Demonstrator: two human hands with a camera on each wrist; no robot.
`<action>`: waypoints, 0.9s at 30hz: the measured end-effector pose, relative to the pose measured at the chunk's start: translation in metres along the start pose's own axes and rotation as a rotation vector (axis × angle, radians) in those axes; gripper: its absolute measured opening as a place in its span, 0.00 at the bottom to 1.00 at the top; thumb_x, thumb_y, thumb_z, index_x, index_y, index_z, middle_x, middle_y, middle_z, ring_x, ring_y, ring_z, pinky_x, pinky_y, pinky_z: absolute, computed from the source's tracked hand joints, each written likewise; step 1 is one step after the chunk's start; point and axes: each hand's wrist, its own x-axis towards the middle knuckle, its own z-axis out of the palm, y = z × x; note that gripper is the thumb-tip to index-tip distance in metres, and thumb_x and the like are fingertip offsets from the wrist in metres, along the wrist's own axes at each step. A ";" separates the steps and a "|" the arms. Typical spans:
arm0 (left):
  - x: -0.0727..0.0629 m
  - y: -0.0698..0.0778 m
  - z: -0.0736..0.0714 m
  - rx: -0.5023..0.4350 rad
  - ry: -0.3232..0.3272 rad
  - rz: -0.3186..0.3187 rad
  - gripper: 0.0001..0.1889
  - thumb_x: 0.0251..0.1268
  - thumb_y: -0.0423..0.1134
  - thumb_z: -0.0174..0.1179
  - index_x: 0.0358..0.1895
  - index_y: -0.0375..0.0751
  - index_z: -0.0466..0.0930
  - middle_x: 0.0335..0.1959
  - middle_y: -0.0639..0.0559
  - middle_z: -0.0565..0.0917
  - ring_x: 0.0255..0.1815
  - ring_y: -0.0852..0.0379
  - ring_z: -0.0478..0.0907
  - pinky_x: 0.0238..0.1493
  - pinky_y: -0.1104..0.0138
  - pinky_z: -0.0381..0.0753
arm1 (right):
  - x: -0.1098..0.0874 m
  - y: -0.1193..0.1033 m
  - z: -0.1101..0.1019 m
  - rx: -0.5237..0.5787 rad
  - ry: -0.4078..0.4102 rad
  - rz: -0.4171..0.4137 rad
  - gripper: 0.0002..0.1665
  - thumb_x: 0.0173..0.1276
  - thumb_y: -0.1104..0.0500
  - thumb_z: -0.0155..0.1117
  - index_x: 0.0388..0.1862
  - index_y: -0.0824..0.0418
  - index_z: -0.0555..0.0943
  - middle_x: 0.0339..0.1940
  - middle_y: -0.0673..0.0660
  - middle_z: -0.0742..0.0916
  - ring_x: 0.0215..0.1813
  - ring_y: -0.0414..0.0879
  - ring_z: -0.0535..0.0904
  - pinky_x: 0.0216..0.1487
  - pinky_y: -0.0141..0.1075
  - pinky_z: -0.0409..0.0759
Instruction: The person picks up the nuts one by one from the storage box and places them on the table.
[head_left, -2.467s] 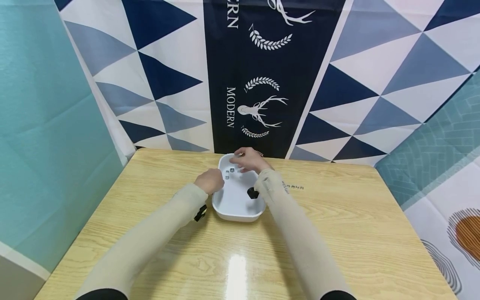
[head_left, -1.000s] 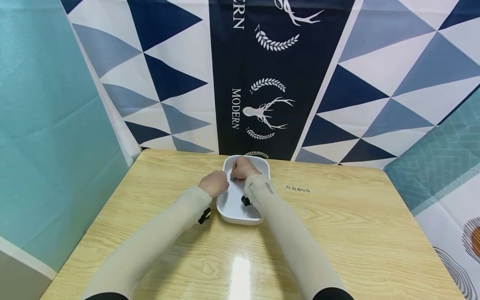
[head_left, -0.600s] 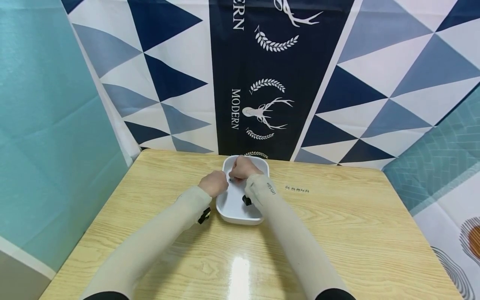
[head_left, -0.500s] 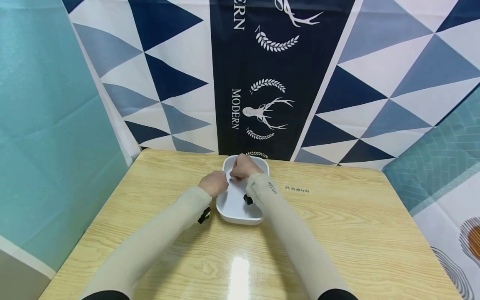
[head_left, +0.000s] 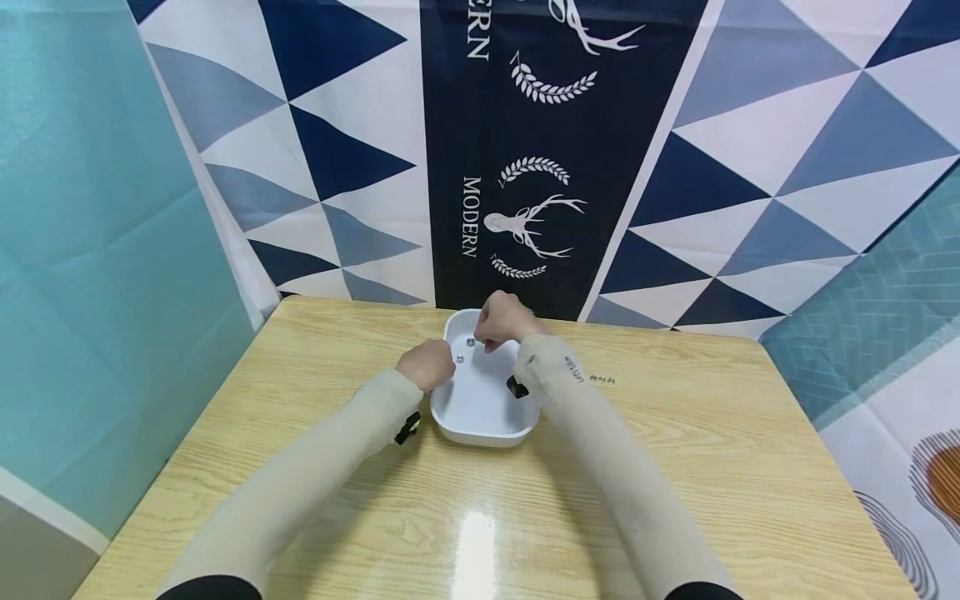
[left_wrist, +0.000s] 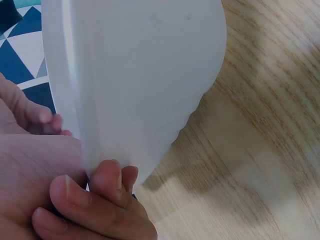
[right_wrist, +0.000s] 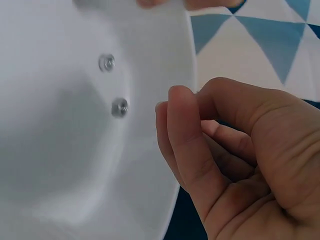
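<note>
While over tray edge (head_left: 482, 439), right hand (head_left: 507, 318) uncrowded.

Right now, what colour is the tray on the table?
White; the tray shows best in the head view.

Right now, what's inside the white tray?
Two small metal pieces show in the white tray; the right hand and sleeve hide its far right part from the head camera.

So the person's rocking long cream sleeves, left (head_left: 307, 479) and right (head_left: 615, 467), that stop at the wrists, leaving the left hand (head_left: 426, 365) and right hand (head_left: 506, 319) bare. Tiny dark lettering (head_left: 573, 369), looks like "Let's Slim", on the right one. Chunky black wrist gadgets (head_left: 407, 427) on both, plus black bands (head_left: 210, 587) at the bottom edge of the frame.
</note>
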 end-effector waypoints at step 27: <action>-0.008 0.004 -0.001 -0.026 0.014 -0.002 0.15 0.79 0.35 0.47 0.54 0.30 0.80 0.33 0.44 0.82 0.30 0.54 0.80 0.28 0.67 0.79 | -0.068 0.128 -0.099 0.031 0.184 0.033 0.08 0.64 0.64 0.63 0.32 0.67 0.87 0.28 0.57 0.91 0.29 0.42 0.89 0.41 0.36 0.88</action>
